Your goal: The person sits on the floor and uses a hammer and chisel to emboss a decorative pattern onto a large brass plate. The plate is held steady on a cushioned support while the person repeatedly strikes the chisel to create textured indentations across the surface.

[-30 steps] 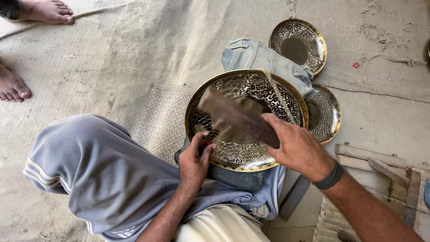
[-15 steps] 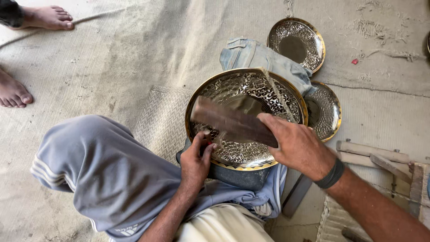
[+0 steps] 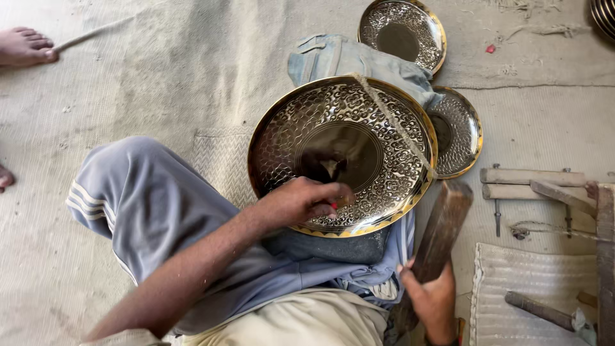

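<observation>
A bare foot (image 3: 24,46) was seen at the upper left edge of the woven mat (image 3: 128,83), well apart from the work. Further right, a bent knee in grey trousers (image 3: 141,198) was raised from the mat. The left hand (image 3: 301,202) was laid on the near rim of the large engraved brass plate (image 3: 343,154), its fingers curled and pinched on something small with a trace of red; what it was could not be made out. The plate was propped tilted on folded denim cloth (image 3: 339,57) over the lap, and a cord (image 3: 391,122) was stretched across its right half. For the step to be done well, it was judged that the small tool should be kept steady at the rim, the plate braced against the cloth so that it could not slide, and any blow kept light so that the pattern was not marred.

Nothing lay in the large plate. Two smaller brass plates, one (image 3: 401,32) near the mat's upper edge and one (image 3: 458,131) touching the large plate's right side, also held nothing. The right hand (image 3: 432,298) was closed around a wooden block (image 3: 442,224), held upright just beside the plate's lower right. Wooden pieces (image 3: 532,182) lay at the right edge.
</observation>
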